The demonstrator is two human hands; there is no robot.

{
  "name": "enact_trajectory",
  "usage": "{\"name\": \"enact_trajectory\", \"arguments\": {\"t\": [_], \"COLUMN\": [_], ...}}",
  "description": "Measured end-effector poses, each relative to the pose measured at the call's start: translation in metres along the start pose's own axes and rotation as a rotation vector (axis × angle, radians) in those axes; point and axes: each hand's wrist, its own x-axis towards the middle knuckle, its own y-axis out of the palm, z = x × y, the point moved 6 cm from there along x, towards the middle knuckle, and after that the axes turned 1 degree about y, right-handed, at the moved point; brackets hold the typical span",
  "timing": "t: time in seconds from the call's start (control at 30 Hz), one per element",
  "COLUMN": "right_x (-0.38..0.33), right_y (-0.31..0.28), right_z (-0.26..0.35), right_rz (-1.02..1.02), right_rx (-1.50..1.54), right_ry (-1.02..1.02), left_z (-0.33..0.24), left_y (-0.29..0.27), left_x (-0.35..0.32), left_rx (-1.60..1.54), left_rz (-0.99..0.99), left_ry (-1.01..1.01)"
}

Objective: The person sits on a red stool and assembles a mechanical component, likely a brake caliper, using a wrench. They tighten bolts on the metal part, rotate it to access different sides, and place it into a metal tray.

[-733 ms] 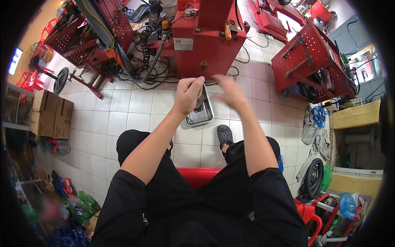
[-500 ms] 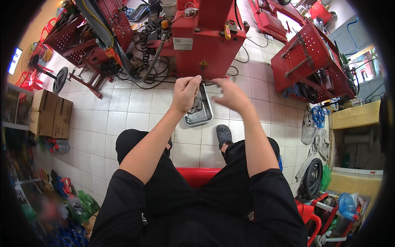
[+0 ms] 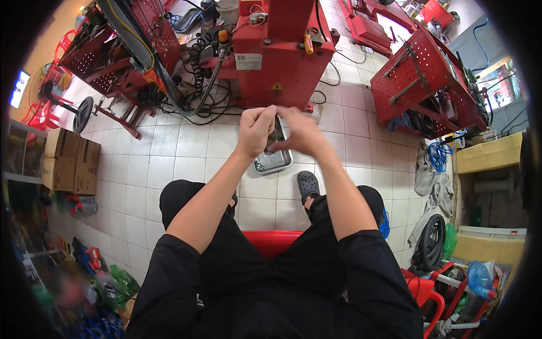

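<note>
My left hand (image 3: 256,133) is closed in a fist above a shallow metal tray (image 3: 275,167), thumb on top. What it grips, if anything, is hidden by the fingers. From the right my right hand (image 3: 303,134) comes in beside it, blurred, with thumb and fingers apart in a curve; nothing shows in its grasp. Its fingertips are close to the left fist, and I cannot tell whether they touch. Under both hands, the tray rests on the tiled floor, and part of its contents is covered by them.
A red machine (image 3: 285,68) stands just beyond the tray, with black cables (image 3: 212,104) on the floor to its left. At the right is a red perforated cart (image 3: 415,93); at the left, cardboard boxes (image 3: 70,161). A red stool (image 3: 272,243) shows between my legs.
My right hand has moved left, closer to the left fist and over part of the tray. The left hand stays closed in nearly the same place. The view has shifted slightly.
</note>
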Motion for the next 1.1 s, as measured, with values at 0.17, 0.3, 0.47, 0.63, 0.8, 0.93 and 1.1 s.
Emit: {"name": "enact_trajectory", "arguments": {"t": [0.17,0.3,0.47,0.63,0.8,0.93,1.1], "right_x": [-0.004,-0.008,-0.006,-0.003,-0.003,-0.004,-0.003], "right_y": [-0.035,0.003,0.039,0.042,0.033,0.019,-0.015], "right_z": [-0.065,-0.011,0.017,0.013,0.007,0.01,-0.061], "right_rz": [-0.048,0.198,0.177,0.2,0.16,0.092,-0.159], "right_rx": [-0.043,0.219,0.12,0.112,0.064,0.184,-0.084], "right_ry": [0.313,0.044,0.028,0.107,0.213,0.088,0.326], "left_z": [-0.001,0.005,0.009,0.001,0.005,0.013,-0.004], "left_y": [-0.006,-0.006,0.001,0.011,0.004,0.007,0.002], "left_x": [0.002,0.002,0.001,0.004,0.004,0.0,0.004], "left_rx": [0.007,-0.009,-0.027,0.04,0.182,0.128,0.121], "left_rz": [-0.053,-0.021,0.071,-0.024,-0.027,-0.009,-0.06], "left_ry": [-0.02,-0.008,0.001,-0.003,0.026,0.076,0.191]}}
